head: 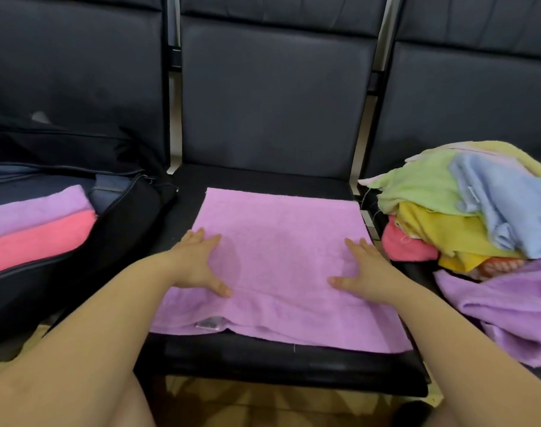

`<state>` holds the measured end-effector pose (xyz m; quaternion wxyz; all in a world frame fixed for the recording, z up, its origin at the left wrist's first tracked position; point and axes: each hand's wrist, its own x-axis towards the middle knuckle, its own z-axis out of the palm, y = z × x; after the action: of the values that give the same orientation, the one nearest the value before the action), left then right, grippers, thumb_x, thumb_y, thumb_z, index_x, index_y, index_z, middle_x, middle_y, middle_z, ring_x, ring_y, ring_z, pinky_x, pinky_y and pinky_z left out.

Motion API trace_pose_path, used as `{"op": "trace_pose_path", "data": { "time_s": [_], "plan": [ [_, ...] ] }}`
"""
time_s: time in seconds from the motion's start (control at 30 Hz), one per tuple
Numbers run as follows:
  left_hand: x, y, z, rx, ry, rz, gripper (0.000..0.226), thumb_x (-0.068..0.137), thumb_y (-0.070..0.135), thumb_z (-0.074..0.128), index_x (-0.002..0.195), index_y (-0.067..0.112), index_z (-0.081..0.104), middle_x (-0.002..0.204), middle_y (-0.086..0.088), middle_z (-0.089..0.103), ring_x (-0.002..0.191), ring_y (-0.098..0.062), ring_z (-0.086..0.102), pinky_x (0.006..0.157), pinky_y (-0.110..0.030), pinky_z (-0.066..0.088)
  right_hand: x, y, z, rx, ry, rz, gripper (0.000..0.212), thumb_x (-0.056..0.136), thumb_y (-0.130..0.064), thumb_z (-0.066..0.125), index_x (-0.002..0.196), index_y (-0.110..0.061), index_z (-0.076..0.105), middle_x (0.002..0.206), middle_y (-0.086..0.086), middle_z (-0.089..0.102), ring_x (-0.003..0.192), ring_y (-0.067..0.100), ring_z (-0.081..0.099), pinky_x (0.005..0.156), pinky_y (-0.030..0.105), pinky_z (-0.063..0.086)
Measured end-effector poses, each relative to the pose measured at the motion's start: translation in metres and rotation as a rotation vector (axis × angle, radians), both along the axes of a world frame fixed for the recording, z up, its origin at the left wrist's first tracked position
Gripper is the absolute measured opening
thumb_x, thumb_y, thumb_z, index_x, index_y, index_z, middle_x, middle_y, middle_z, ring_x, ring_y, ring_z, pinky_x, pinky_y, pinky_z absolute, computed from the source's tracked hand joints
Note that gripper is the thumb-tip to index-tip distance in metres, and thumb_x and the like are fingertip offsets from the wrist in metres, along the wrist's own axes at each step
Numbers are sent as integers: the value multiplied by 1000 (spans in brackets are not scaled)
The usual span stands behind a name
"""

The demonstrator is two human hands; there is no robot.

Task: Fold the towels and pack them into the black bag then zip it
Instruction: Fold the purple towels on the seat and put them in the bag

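Note:
A pink-lilac towel (278, 251) lies spread flat on the middle black seat. My left hand (198, 263) presses flat on its left side, fingers straight. My right hand (364, 272) lies flat on its right side the same way. The black bag (118, 229) stands open on the left seat, with a folded lilac towel (38, 208) and a folded coral towel (38, 238) inside. A heap of unfolded towels (466, 208) in green, blue, yellow, coral and lilac rests on the right seat.
Three black padded seats (275, 97) with metal frames form a row. The front edge of the middle seat (278, 362) is just below the towel. A lilac towel (509, 303) hangs off the right seat. Yellowish floor shows below.

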<state>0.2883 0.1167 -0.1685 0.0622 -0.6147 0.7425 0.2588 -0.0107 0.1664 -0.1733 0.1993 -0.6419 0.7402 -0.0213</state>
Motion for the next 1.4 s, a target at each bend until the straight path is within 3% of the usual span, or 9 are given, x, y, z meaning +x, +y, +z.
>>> {"op": "trace_pose_path", "data": {
  "time_s": [0.13,0.27,0.37,0.47,0.53,0.6,0.93,1.17,1.4],
  "plan": [
    [23,8,9,-91,-14,190,98,71,56,74,149,22,26,151,-10,24,138,-30,24,110,-40,29,-6,15,12,-14,-43,-53,102,78,-47,73,153,-17,10,159,8,13,146,23,15,116,32,18],
    [43,24,13,2,-217,232,106,62,60,78,146,20,28,141,-12,30,130,-30,35,106,-39,36,-11,36,20,197,21,-115,111,77,-42,76,153,-14,1,159,10,13,141,25,28,111,33,32],
    [54,33,14,31,-221,275,100,62,56,80,140,15,33,138,-12,35,123,-29,43,102,-37,40,-16,48,27,225,38,-188,102,80,-34,75,152,-8,7,152,10,32,129,26,44,101,33,43],
    [62,40,12,20,-133,296,70,66,46,82,115,7,51,112,-8,57,97,-22,56,78,-29,46,-21,63,33,128,78,-239,90,81,-27,74,150,-10,19,144,10,44,121,24,51,93,28,43],
    [63,47,10,9,-97,287,43,72,44,79,80,8,56,74,-3,56,66,-17,51,56,-25,37,-21,72,34,125,47,-279,74,80,-26,74,141,-11,35,125,9,56,106,23,57,81,27,45],
    [63,54,8,13,-86,300,41,77,42,75,66,8,53,55,-3,50,51,-17,44,51,-24,35,-19,80,33,172,-7,-312,51,82,-26,73,123,-7,49,99,10,62,85,23,58,66,26,45],
    [53,80,3,-128,-37,337,26,79,29,67,86,4,68,85,-10,66,82,-24,63,73,-30,49,-26,97,22,113,-332,-445,19,87,-12,67,77,-8,52,75,11,62,65,19,59,56,27,52],
    [50,83,0,-120,113,471,13,73,13,71,79,4,64,71,-15,68,56,-24,63,65,-30,53,-23,103,17,-3,-441,-487,23,76,-1,74,89,-9,57,84,12,59,66,20,57,50,25,48],
    [52,87,7,18,233,551,23,71,6,69,54,2,55,41,-5,46,43,-21,40,47,-20,34,-26,100,21,15,-479,-550,23,84,3,63,106,8,65,74,15,55,63,22,49,52,24,44]
  ]
}}
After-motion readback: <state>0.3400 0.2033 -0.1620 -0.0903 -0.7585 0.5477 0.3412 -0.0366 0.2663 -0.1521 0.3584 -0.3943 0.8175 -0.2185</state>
